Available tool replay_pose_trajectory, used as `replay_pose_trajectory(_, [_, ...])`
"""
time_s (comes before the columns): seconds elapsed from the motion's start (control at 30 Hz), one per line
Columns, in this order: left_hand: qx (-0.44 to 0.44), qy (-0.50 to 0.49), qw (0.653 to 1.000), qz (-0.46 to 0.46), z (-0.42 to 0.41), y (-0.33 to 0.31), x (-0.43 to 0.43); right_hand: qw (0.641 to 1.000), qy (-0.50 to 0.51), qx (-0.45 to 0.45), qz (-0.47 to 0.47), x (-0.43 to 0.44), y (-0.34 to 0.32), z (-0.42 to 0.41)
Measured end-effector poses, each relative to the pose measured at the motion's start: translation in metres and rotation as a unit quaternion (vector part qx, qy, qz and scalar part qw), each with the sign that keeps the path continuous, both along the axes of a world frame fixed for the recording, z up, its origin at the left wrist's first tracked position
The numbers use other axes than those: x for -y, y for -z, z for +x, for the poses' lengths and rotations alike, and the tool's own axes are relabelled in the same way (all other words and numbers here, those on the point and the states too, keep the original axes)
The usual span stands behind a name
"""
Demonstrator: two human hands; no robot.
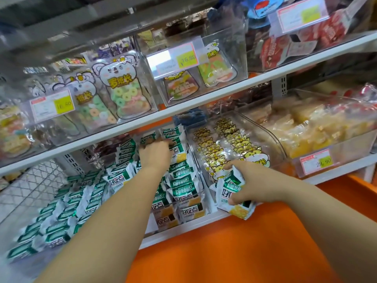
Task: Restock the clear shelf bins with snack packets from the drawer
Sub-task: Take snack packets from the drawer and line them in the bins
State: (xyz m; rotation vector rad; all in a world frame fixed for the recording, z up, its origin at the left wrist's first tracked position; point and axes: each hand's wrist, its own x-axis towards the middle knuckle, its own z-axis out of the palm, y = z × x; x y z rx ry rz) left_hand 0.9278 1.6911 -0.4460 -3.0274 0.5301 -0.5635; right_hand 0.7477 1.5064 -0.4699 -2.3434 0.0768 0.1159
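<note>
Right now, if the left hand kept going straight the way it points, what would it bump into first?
Most likely the upright green-and-white packets at the back of the clear bin, just past the left hand; depth is hard to judge.

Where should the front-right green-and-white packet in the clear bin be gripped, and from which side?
I'd pinch the front-right packet by its top edge, from above: it stands behind the front wall of the clear bin, packed against neighbours, leaving only the top free.

green/white snack pkts [181, 180] stood in rows in clear bin [196, 164], loose pile [61, 211] to its left, few held pkts [232, 201] in right hand [257, 186] at bin front
</note>
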Motion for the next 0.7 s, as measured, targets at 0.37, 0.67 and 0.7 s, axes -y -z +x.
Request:
replay_pose_trajectory(0.37, [-0.261,0.268,0.857,-0.355,-0.122,0.005,0.009,0.986,0.056,0.106,0.119,-0.003,-0.014,-0.004])
replay_pose_trajectory(0.67, [-0.325,0.307,0.847,-0.288,-0.113,-0.020,-0.013,0.979,0.026,0.168,0.116,-0.024,-0.030,-0.012])
replay_pose_trajectory(0.7, [-0.336,0.304,0.844,-0.288,-0.113,-0.022,-0.016,0.979,0.017,0.162,0.119,-0.025,-0.031,-0.012])
